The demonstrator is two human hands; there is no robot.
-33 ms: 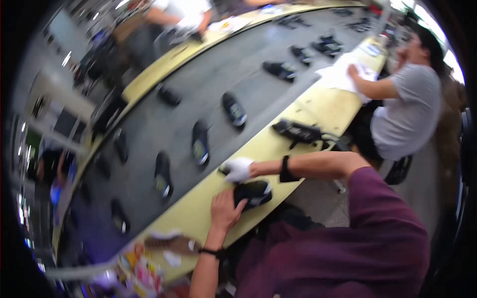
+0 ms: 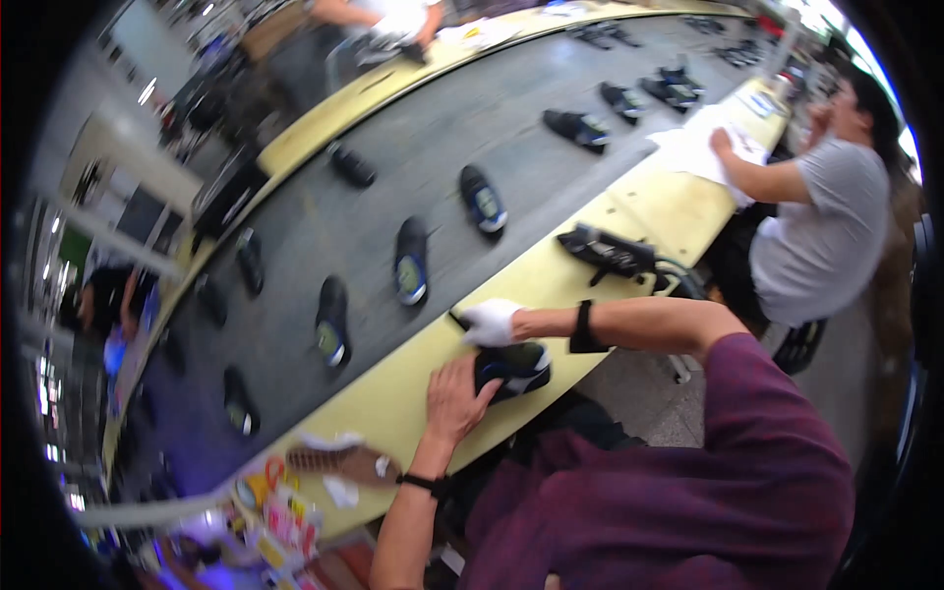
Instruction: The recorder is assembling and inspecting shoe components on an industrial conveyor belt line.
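The left hand (image 2: 454, 393) lies flat on the yellow counter (image 2: 393, 403), its fingers (image 2: 482, 391) spread loose against the near end of a black shoe (image 2: 513, 366) without closing round it. The white-gloved right hand (image 2: 489, 323) sits just beyond, its fingers curled over the shoe's far edge. Left of the fingers lies a brown brush (image 2: 339, 460). Farther off, the grey belt (image 2: 413, 197) carries more shoes (image 2: 411, 261).
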